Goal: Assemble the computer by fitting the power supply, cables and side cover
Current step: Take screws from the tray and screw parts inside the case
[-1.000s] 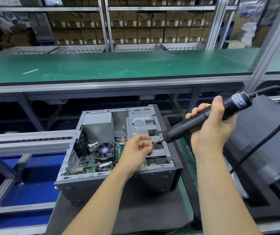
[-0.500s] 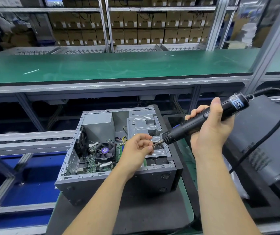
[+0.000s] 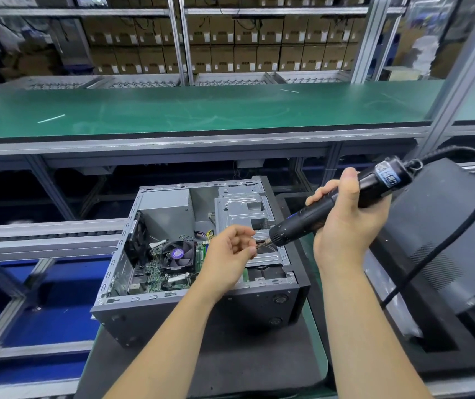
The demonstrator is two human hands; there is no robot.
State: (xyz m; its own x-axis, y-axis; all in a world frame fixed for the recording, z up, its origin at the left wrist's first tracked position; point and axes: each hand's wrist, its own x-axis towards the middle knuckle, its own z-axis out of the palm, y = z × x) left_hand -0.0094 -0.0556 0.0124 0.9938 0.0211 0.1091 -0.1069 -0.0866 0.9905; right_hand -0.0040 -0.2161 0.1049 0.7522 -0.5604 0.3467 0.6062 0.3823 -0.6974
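Right hand [image 3: 345, 223] wrapped round the black electric screwdriver [image 3: 331, 208], held up at an angle over the open computer case [image 3: 201, 283], cord trailing off right. Left hand [image 3: 227, 260] pinches something tiny at the driver's tip, looks like a screw (too small to confirm), thumb and forefinger closed on it, other fingers loosely curled.

Case lies on its side on a dark mat on the surface, open side up, near centre. Board and fan [image 3: 179, 254] visible inside left, grey power supply [image 3: 167, 211] at far left corner, metal drive bracket [image 3: 244, 217] to the right. Side cover [image 3: 446, 240] appears to be the dark panel leaning at right, not yet fitted.

Handling, my read:
- Screw: light, slippery, easy to drop into the board. Keep the pinch until the bit holds it.
- Driver: stiff, moderate weight; the cord tugs, so grip mid-barrel as now.
- Case: sheet steel, heavy, sharp edges likely. Hold by the outer frame, not the bracket.
- Cover: thin, broad, will flex. Take it by two opposite edges.
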